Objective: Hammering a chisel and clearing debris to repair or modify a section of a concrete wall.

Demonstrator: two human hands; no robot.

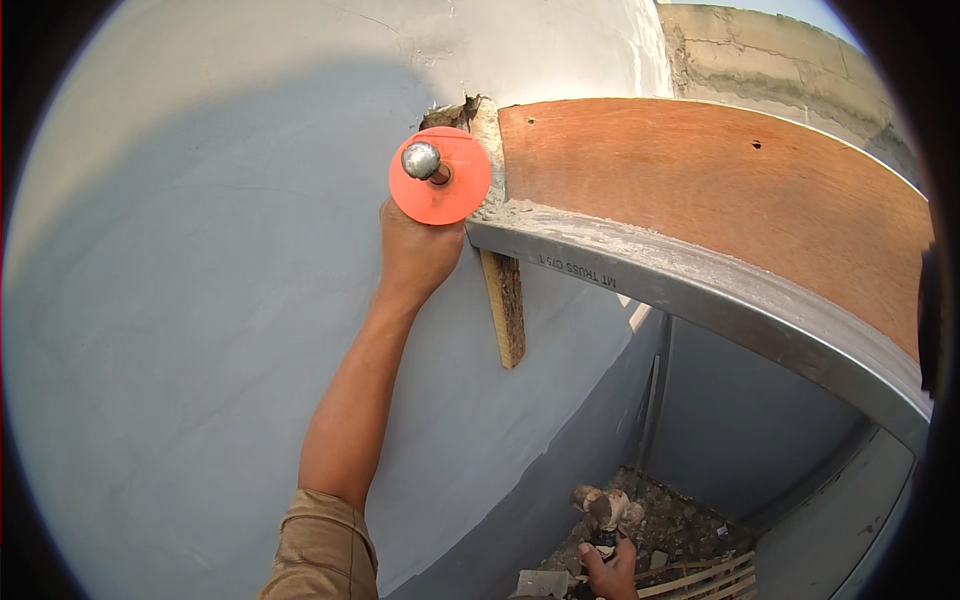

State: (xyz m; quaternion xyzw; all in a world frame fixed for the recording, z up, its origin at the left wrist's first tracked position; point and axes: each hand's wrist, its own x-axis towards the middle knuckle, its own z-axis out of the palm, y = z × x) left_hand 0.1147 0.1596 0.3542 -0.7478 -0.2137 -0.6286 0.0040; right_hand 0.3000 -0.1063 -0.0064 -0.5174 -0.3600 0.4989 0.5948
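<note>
Head view: at the upper centre of the frame, a steel chisel with a rounded striking end (421,160) and a flat, round, bright orange guard (462,185) is held by the left hand (422,250) against a smooth grey wall (200,350), just beside a ragged broken hole (447,117). The fingers are curled behind the guard, by which their tips are hidden. A brown fabric sleeve (322,545) is seen at the lower left of centre. At the lower right of centre, a dusty, blunt-headed hammer (605,507) is gripped by the right hand (612,572); its thumb is pressed to the handle, while how its other fingers lie cannot be told. Across the upper right, a reddish-brown wooden board (690,160) is seen above a long grey metal channel (700,308), whose near end is placed beside the left hand. Below that end, a rough-edged wooden strip (506,310) is seen slightly tilted. Slatted wood (705,581) and grey-brown rubble (690,512) are shown at the lower right.
</note>
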